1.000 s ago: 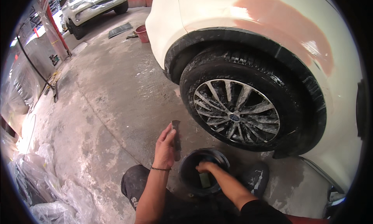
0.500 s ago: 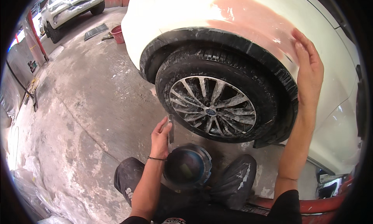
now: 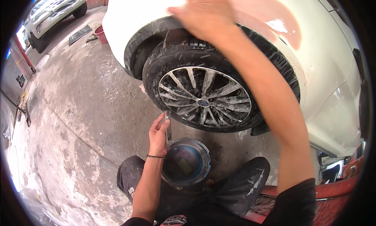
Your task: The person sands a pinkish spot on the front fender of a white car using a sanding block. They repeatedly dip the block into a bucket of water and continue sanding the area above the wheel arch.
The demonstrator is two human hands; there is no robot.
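My left hand [image 3: 157, 140] is closed around a narrow, flat, rectangular block [image 3: 168, 128], grey and partly see-through, held upright just below the tyre. Under it stands a dark round basin [image 3: 207, 157] of liquid, with a pale rectangular piece [image 3: 185, 165] inside. My right hand [image 3: 206, 14], blurred by motion, is over the white car's fender [image 3: 145, 4] above the wheel arch. Its thumb sticks out to the left and the fingertips run off the top edge; nothing shows in it. A pinkish-brown patch [image 3: 256, 8] with wet shine covers part of the fender.
The car's tyre [image 3: 152, 75] and spoked wheel [image 3: 203, 102] face me, with pale streaks in front. A red bucket [image 3: 100, 35] and another white vehicle [image 3: 55, 12] under plastic are at the far left. Plastic sheeting [image 3: 47, 204] lies at lower left; my knees flank the basin.
My right hand has swept left across the fender, from the patch's right end to above the wheel arch. My left hand still holds the block. The view has shifted slightly.
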